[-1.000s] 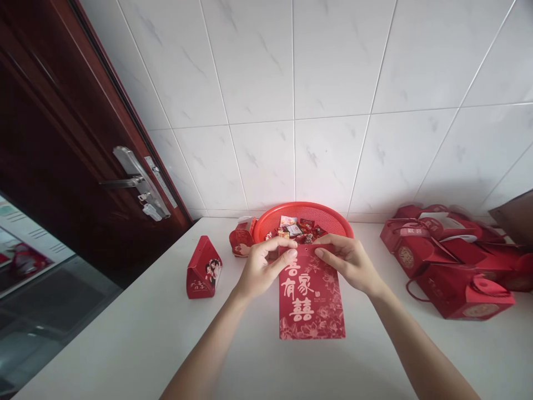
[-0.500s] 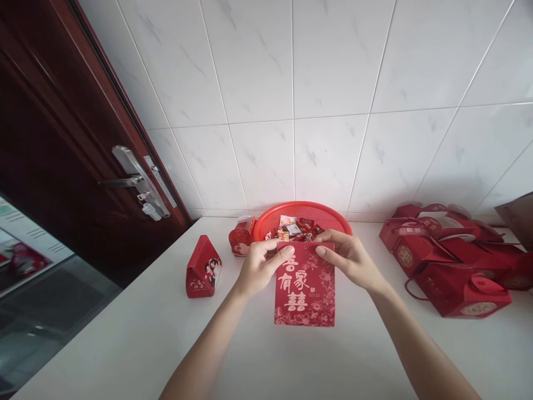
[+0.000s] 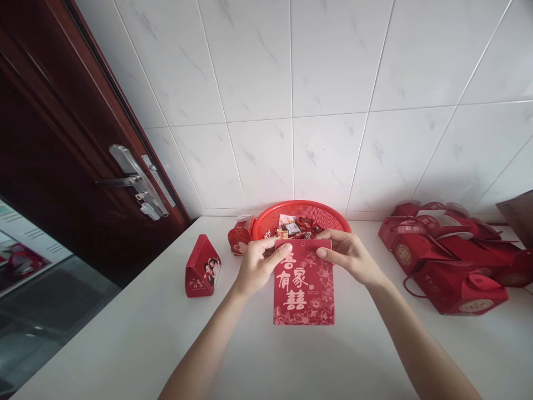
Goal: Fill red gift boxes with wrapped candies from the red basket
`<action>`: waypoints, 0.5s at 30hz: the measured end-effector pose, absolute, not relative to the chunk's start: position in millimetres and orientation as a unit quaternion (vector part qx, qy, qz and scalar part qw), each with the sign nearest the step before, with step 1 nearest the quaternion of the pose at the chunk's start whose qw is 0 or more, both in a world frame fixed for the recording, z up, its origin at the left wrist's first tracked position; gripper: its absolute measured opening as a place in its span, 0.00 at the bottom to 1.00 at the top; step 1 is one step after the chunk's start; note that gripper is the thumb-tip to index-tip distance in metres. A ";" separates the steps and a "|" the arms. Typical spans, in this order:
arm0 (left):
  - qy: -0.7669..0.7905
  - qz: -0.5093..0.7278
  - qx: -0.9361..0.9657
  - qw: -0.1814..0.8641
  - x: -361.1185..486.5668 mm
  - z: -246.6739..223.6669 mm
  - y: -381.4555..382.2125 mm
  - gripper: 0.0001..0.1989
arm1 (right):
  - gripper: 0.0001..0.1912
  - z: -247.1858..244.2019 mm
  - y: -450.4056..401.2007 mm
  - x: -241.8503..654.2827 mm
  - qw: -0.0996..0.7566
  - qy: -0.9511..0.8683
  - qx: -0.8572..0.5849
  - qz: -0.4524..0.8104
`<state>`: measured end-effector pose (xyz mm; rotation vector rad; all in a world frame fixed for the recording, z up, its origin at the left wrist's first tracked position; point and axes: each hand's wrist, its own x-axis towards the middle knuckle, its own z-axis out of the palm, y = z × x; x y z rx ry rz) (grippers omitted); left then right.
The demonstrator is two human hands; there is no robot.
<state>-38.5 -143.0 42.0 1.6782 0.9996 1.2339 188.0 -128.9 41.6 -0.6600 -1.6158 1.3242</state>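
Note:
Between my two hands is a flat red paper bag or folded box [image 3: 305, 294] with pale Chinese characters, a floral print and a small hole near its top edge. My left hand [image 3: 260, 265] pinches its upper left corner, thumb on the front. At the upper right corner my right hand [image 3: 346, 256] grips it the same way, fingers behind. Just beyond stands a red plastic basket [image 3: 266, 214] holding several wrapped sweets [image 3: 293, 226], partly hidden by my hands and the red piece.
A red triangular box [image 3: 202, 269] stands on the white table [image 3: 137, 339] to the left. Another small red box [image 3: 240, 236] sits against the basket. Several red gift boxes [image 3: 441, 283] crowd the right side. Behind are a tiled wall [image 3: 325, 150] and a dark door [image 3: 75, 122].
Almost nothing differs. The view has shifted very slightly, and both hands keep the same hold on the red piece, its top edge tipped a little.

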 end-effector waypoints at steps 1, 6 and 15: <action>0.399 0.496 0.662 0.395 -38.8 42.2 -142.7 0.22 | 0.17 42.3 -129.0 188.5 0.458 -0.656 -0.269 0.536; 0.407 0.516 0.650 0.381 -39.7 41.6 -141.1 0.21 | 0.18 42.2 -130.0 188.1 0.479 -0.648 -0.285 0.520; 0.397 0.511 0.660 0.380 -38.7 41.8 -141.7 0.20 | 0.17 39.0 -128.9 186.0 0.497 -0.628 -0.288 0.525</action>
